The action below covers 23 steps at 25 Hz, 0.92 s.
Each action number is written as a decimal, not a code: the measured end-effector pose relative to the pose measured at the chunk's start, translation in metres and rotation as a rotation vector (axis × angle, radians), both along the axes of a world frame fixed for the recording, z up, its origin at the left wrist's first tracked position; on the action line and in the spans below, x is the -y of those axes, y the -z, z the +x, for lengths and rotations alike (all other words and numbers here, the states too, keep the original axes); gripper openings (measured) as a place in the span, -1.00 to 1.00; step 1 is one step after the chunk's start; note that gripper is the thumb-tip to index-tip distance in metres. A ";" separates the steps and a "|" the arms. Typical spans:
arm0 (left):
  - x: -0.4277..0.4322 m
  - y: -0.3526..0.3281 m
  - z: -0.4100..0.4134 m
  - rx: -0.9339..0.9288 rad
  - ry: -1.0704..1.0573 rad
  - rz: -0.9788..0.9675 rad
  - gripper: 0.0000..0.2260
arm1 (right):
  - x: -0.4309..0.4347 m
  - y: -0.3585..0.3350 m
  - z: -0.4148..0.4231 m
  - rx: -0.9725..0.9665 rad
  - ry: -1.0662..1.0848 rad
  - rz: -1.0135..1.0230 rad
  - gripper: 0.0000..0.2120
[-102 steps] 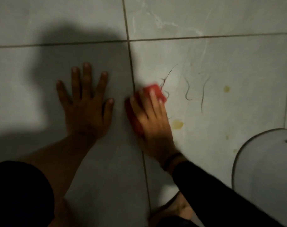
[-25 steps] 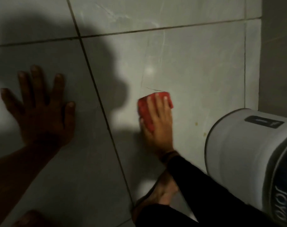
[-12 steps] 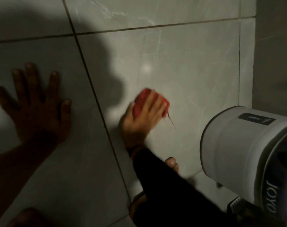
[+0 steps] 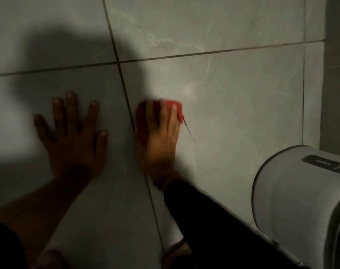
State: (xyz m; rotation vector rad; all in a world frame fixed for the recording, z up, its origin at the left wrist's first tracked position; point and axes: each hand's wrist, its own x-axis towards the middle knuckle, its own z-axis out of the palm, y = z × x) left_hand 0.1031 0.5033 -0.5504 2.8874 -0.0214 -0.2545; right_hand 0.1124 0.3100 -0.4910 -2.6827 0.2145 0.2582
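Observation:
My right hand (image 4: 161, 136) presses a red sponge (image 4: 142, 121) flat against the grey tiled floor (image 4: 233, 113), fingers laid straight over its top; the hand is motion-blurred. The sponge sits just right of a dark grout line. A thin dark hair (image 4: 189, 132) trails from the sponge's right edge. My left hand (image 4: 72, 136) lies flat on the tile to the left, fingers spread, holding nothing.
A white cylindrical appliance (image 4: 301, 200) with a dark label lies on its side at the lower right. A wall (image 4: 337, 70) rises at the far right. My foot (image 4: 176, 251) shows at the bottom, and my shadow darkens the left tiles.
My right hand has slid the sponge left, up to the grout line, and its fingers now point straight ahead. The view has shifted, so my left hand appears nearer the centre.

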 end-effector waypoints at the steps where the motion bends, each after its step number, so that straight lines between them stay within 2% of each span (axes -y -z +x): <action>1: -0.001 0.002 0.000 0.012 0.003 0.004 -0.33 | 0.007 0.005 0.045 0.039 -0.071 -0.019 -0.34; 3: 0.000 0.003 -0.002 0.014 0.009 0.006 -0.33 | 0.049 0.019 0.113 0.197 -0.049 -0.098 -0.37; 4: 0.000 0.003 -0.001 0.007 0.012 0.005 -0.33 | 0.076 0.021 0.125 0.215 0.060 -0.129 -0.39; 7: 0.001 -0.002 0.000 -0.010 -0.010 0.018 -0.33 | 0.125 0.011 0.057 0.090 0.324 -0.173 -0.44; 9: 0.002 -0.004 0.000 0.002 0.001 0.018 -0.31 | 0.123 0.004 0.013 0.062 0.413 -0.158 -0.42; 10: 0.002 -0.005 0.000 0.017 0.013 0.018 -0.30 | 0.112 0.006 0.021 0.061 0.455 -0.154 -0.40; 12: 0.001 -0.003 0.001 0.030 0.039 0.033 -0.30 | 0.081 0.020 0.074 0.156 0.338 -0.185 -0.41; 14: -0.002 0.000 0.001 0.023 0.036 0.031 -0.32 | 0.038 0.033 0.102 0.273 -0.046 -0.170 -0.48; 15: -0.002 0.000 0.000 0.016 0.025 0.027 -0.32 | 0.020 0.036 0.087 0.298 -0.219 -0.122 -0.50; 17: -0.001 -0.001 0.000 0.006 0.005 0.015 -0.33 | 0.000 0.026 -0.001 0.168 -0.403 -0.035 -0.48; 19: 0.000 -0.002 0.001 0.005 0.009 0.023 -0.33 | 0.025 0.003 -0.105 -0.046 -0.408 -0.006 -0.43; 20: -0.001 -0.001 0.000 0.006 0.020 0.041 -0.32 | 0.052 -0.007 -0.136 -0.138 -0.325 0.013 -0.41; 22: -0.001 0.001 0.001 0.013 0.024 0.058 -0.32 | 0.116 -0.010 -0.135 -0.167 -0.131 -0.050 -0.28; 23: -0.001 0.002 0.000 0.018 0.020 0.053 -0.32 | 0.141 -0.006 -0.111 -0.139 -0.022 -0.162 -0.37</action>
